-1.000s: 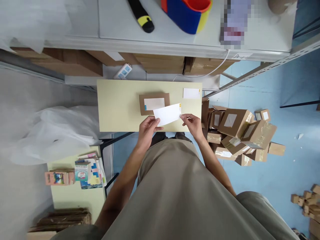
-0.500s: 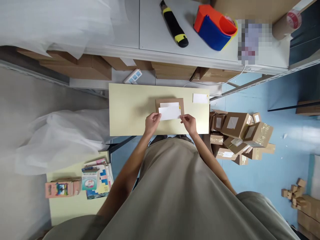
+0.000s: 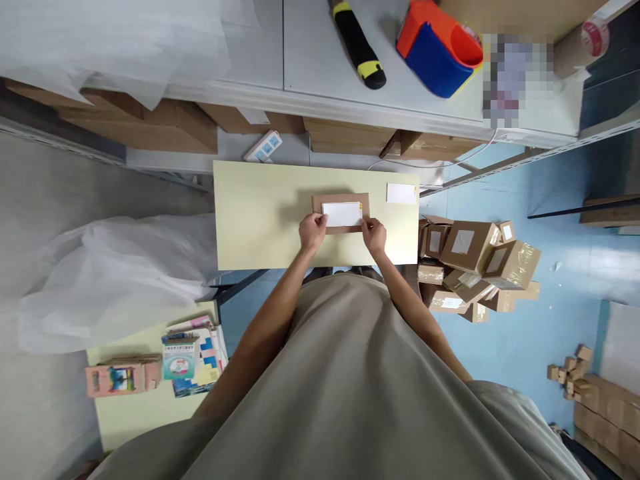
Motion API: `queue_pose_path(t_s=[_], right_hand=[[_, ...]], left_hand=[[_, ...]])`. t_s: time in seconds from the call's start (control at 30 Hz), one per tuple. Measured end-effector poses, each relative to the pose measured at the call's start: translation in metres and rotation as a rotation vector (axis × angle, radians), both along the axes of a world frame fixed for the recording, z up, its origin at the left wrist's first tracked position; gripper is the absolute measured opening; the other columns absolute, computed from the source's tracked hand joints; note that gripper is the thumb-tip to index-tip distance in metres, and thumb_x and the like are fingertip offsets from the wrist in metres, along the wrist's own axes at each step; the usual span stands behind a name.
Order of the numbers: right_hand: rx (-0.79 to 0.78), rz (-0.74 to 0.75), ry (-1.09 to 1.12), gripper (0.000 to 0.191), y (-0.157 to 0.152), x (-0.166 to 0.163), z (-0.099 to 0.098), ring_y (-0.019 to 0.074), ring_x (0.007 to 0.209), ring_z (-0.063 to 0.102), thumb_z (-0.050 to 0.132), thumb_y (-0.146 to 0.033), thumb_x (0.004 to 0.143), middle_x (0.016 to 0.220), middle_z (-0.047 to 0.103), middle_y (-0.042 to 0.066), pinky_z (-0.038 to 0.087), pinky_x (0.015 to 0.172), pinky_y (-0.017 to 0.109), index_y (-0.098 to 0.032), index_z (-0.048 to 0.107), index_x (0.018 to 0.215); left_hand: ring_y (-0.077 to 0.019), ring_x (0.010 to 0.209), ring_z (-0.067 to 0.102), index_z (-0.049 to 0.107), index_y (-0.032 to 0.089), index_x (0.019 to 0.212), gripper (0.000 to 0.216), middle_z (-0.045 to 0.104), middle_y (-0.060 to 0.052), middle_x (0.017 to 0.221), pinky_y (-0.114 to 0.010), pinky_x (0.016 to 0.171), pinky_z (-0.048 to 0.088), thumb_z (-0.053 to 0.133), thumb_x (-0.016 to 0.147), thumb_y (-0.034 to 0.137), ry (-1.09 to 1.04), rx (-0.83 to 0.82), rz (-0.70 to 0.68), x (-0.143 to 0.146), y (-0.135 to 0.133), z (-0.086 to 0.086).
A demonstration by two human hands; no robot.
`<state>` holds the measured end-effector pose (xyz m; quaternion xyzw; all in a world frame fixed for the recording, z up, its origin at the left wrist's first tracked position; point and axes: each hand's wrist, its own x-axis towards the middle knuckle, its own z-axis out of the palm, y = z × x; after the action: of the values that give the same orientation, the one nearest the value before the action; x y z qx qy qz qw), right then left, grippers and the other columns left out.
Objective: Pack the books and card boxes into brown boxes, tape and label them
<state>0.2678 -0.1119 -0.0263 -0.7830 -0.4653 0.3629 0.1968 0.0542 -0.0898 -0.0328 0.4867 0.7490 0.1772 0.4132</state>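
Note:
A white label (image 3: 342,215) with a small yellow mark at its right end lies over or just above the brown cardboard box (image 3: 341,197), covering nearly all of the white patch on its top. My left hand (image 3: 313,231) pinches the label's lower left corner. At the lower right corner, my right hand (image 3: 374,235) has its fingers closed on the label's edge. Whether the label touches the box cannot be made out. Another white label (image 3: 401,193) lies on the pale yellow table (image 3: 260,220), right of the box.
Behind the table, a shelf (image 3: 310,80) holds a black-and-yellow utility knife (image 3: 359,50) and an orange-and-blue tape dispenser (image 3: 440,50). Taped cartons (image 3: 465,250) are piled on the floor to the right. Books (image 3: 180,360) lie on a surface at lower left, near white plastic sheeting (image 3: 120,280).
Both hands have moved the label away from my body, further onto the box. It now lines up with the white patch that showed behind it before.

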Motion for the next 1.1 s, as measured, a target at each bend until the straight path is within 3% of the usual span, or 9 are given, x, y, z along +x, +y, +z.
queue_pose_path(t_s=[0.43, 0.9, 1.1], right_hand=[[-0.144, 0.091, -0.171, 0.027, 0.014, -0.007, 0.0, 0.0301, 0.106, 0.081, 0.06, -0.039, 0.114, 0.115, 0.086, 0.014, 0.059, 0.09, 0.035, -0.02, 0.079, 0.111], [-0.26, 0.216, -0.312, 0.026, 0.022, -0.007, 0.017, 0.0328, 0.113, 0.08, 0.066, -0.042, 0.112, 0.119, 0.086, 0.015, 0.061, 0.096, 0.039, -0.021, 0.082, 0.111], [-0.29, 0.282, -0.282, 0.017, 0.06, -0.015, 0.015, 0.0302, 0.107, 0.081, 0.074, -0.037, 0.106, 0.111, 0.086, 0.012, 0.062, 0.093, 0.036, -0.025, 0.085, 0.104]], left_hand=[[-0.0264, 0.109, 0.079, 0.087, 0.018, 0.107, 0.029, 0.088, -0.011, 0.113, -0.031, 0.092, 0.053, 0.066, 0.106, 0.039, 0.063, -0.111, 0.063, 0.005, 0.013, -0.002], [-0.0282, 0.113, 0.079, 0.088, 0.018, 0.11, 0.032, 0.088, -0.012, 0.117, -0.032, 0.095, 0.055, 0.064, 0.108, 0.039, 0.129, -0.154, 0.011, 0.006, 0.018, 0.0], [-0.0274, 0.116, 0.079, 0.088, 0.019, 0.113, 0.031, 0.087, -0.012, 0.122, -0.031, 0.096, 0.054, 0.064, 0.109, 0.037, 0.11, -0.156, 0.007, 0.006, 0.016, 0.003]])
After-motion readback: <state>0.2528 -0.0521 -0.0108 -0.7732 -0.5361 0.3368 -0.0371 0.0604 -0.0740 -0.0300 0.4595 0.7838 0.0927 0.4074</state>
